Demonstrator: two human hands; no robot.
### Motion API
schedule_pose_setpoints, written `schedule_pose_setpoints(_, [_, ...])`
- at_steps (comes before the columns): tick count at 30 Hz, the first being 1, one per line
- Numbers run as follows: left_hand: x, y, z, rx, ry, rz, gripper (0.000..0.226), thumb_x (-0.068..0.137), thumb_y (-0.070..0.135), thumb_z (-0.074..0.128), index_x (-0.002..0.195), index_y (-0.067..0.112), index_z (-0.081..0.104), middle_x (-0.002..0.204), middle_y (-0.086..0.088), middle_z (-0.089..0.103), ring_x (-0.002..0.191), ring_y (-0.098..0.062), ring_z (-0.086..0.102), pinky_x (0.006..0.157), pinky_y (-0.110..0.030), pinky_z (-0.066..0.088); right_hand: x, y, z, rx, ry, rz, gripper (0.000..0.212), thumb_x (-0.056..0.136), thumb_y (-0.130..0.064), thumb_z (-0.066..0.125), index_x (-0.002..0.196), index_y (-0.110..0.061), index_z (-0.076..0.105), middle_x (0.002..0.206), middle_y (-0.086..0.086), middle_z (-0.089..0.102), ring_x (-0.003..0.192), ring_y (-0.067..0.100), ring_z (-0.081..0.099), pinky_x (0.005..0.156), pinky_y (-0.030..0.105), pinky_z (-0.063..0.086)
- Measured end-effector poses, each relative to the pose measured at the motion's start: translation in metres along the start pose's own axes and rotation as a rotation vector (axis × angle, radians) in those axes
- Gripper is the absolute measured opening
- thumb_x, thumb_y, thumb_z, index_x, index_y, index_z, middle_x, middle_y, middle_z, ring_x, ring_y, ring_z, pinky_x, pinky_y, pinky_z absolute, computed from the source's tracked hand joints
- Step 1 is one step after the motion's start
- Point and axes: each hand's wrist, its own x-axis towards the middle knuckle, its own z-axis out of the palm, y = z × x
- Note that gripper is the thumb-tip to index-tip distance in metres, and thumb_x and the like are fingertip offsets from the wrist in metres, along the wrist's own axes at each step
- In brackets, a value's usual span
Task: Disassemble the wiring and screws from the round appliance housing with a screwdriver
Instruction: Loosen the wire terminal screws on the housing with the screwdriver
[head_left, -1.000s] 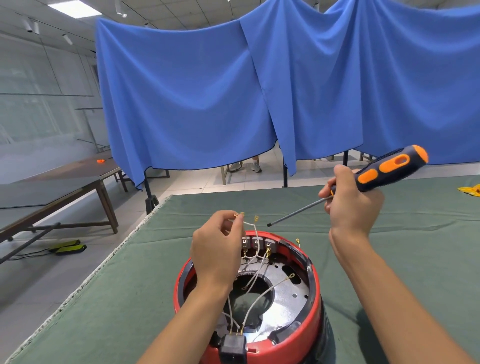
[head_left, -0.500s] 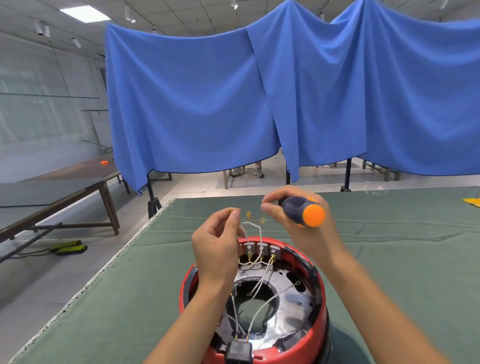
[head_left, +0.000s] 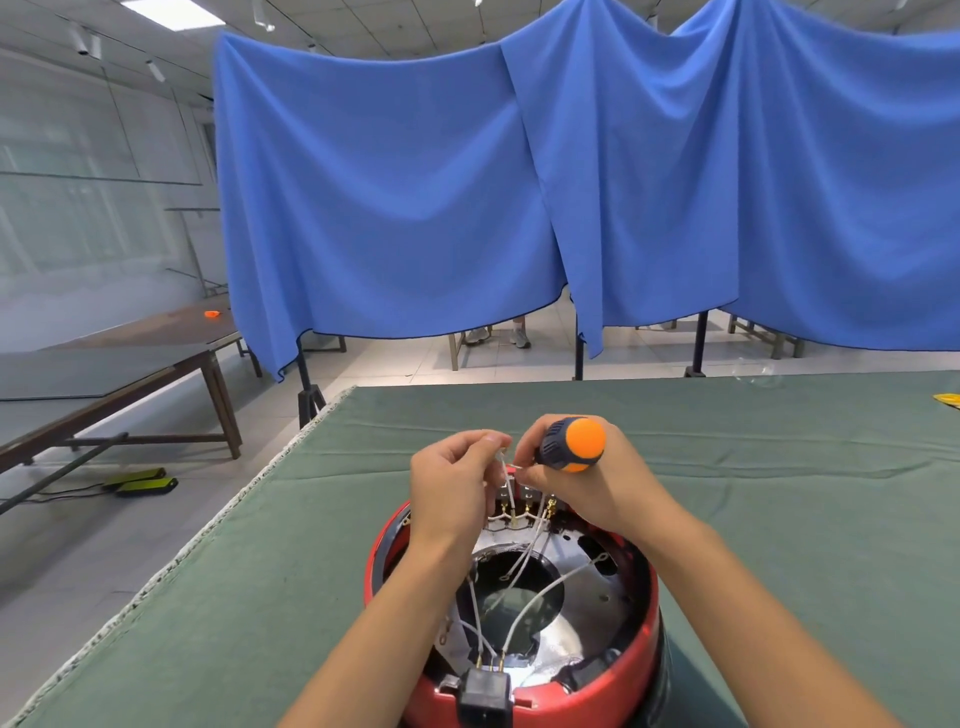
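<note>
Two bare forearms reach into view from below, no sleeves, gloves, watch or rings visible on the left hand (head_left: 451, 486) or the right hand (head_left: 592, 483); short fingernails.

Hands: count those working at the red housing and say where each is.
2. The left hand pinches a white wire above the housing far rim. The right hand, just beside it, grips the screwdriver; its shaft is hidden.
</note>
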Motion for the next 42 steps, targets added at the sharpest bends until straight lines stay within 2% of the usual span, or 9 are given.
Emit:
schedule_pose_setpoints(6, [0.005, -0.005, -0.005, 0.139, 0.135, 0.040, 0.025, 0.091, 0.005, 0.053, 0.075, 0.014, 0.070, 0.047, 0.007, 0.052, 0.035, -0.007, 0.040, 0.035, -0.018, 0.031, 0.003, 0.010, 0.002, -0.013, 0.071, 0.086, 0.011, 0.078, 0.001, 0.070, 0.076, -0.010, 0.066, 0.079, 0.011, 0.068, 0.076, 0.026, 0.063, 0.073, 0.038, 0.054])
schedule_pose_setpoints(11, [0.002, -0.001, -0.005, 0.078, 0.149, 0.109, 0.023, 0.091, 0.006, 0.054, 0.078, 0.014, 0.071, 0.053, 0.008, 0.055, 0.038, -0.011, 0.044, 0.036, -0.021, 0.033, 0.004, 0.018, 0.003, -0.119, 0.010, 0.082, 0.017, 0.082, -0.022, 0.075, 0.080, -0.008, 0.066, 0.074, 0.005, 0.068, 0.074, 0.023, 0.062, 0.068, 0.035, 0.053])
schedule_pose_setpoints(18, [-0.006, 0.003, -0.003, 0.050, 0.136, 0.228, 0.020, 0.090, 0.004, 0.056, 0.074, 0.008, 0.068, 0.046, 0.000, 0.053, 0.032, -0.012, 0.041, 0.033, -0.019, 0.032, 0.005, 0.018, -0.003, -0.094, 0.227, 0.043, 0.018, 0.083, -0.027, 0.074, 0.075, -0.013, 0.066, 0.073, 0.002, 0.067, 0.074, 0.022, 0.061, 0.067, 0.036, 0.052])
schedule_pose_setpoints(22, [-0.001, 0.005, -0.006, -0.137, 0.128, 0.056, 0.022, 0.088, 0.001, 0.053, 0.070, 0.001, 0.065, 0.042, -0.005, 0.048, 0.029, -0.015, 0.037, 0.032, -0.019, 0.029, 0.003, 0.010, -0.011, -0.089, 0.125, -0.047, 0.019, 0.082, -0.019, 0.077, 0.075, -0.033, 0.065, 0.083, -0.005, 0.067, 0.079, 0.010, 0.062, 0.067, 0.022, 0.046])
schedule_pose_setpoints(24, [0.002, 0.007, -0.009, -0.224, 0.135, -0.037, 0.020, 0.086, 0.003, 0.054, 0.070, 0.000, 0.065, 0.042, -0.005, 0.046, 0.029, -0.015, 0.036, 0.032, -0.019, 0.030, 0.004, 0.005, -0.008, -0.081, 0.069, -0.089, 0.008, 0.082, -0.017, 0.076, 0.080, -0.021, 0.070, 0.082, 0.000, 0.069, 0.078, 0.014, 0.062, 0.067, 0.024, 0.045])
schedule_pose_setpoints(28, [0.006, 0.008, -0.008, -0.423, 0.027, -0.229, 0.027, 0.090, 0.010, 0.050, 0.067, 0.005, 0.063, 0.044, -0.003, 0.048, 0.029, -0.012, 0.034, 0.034, -0.016, 0.030, 0.005, 0.000, 0.002, -0.070, -0.002, -0.101, 0.031, 0.080, -0.035, 0.076, 0.079, -0.004, 0.069, 0.068, 0.015, 0.063, 0.070, 0.031, 0.054, 0.064, 0.037, 0.043])
schedule_pose_setpoints(32, [0.007, 0.008, -0.009, -0.456, -0.076, -0.291, 0.049, 0.094, 0.014, 0.049, 0.048, 0.014, 0.068, 0.044, 0.000, 0.047, 0.030, -0.008, 0.033, 0.035, -0.016, 0.028, 0.003, 0.004, 0.005, -0.153, -0.001, -0.092, 0.034, 0.080, -0.039, 0.075, 0.058, -0.024, 0.053, 0.053, -0.008, 0.047, 0.064, 0.020, 0.039, 0.064, 0.039, 0.039])
schedule_pose_setpoints(36, [0.004, 0.005, -0.006, -0.232, -0.011, -0.239, 0.034, 0.094, 0.019, 0.050, 0.065, 0.013, 0.068, 0.046, -0.003, 0.053, 0.031, -0.011, 0.036, 0.036, -0.017, 0.030, 0.004, 0.005, -0.001, -0.165, 0.112, -0.045, 0.034, 0.079, -0.040, 0.074, 0.057, -0.021, 0.057, 0.051, -0.006, 0.049, 0.062, 0.014, 0.041, 0.058, 0.036, 0.037])
schedule_pose_setpoints(42, [-0.011, -0.006, -0.001, 0.773, -0.057, 0.229, 0.018, 0.084, 0.016, 0.055, 0.076, 0.025, 0.069, 0.075, 0.011, 0.064, 0.076, -0.010, 0.058, 0.069, -0.032, 0.048, 0.004, 0.020, -0.039, -0.237, 0.191, 0.143, 0.035, 0.076, -0.032, 0.080, 0.049, -0.038, 0.058, 0.044, -0.015, 0.049, 0.052, 0.009, 0.040, 0.051, 0.032, 0.031])
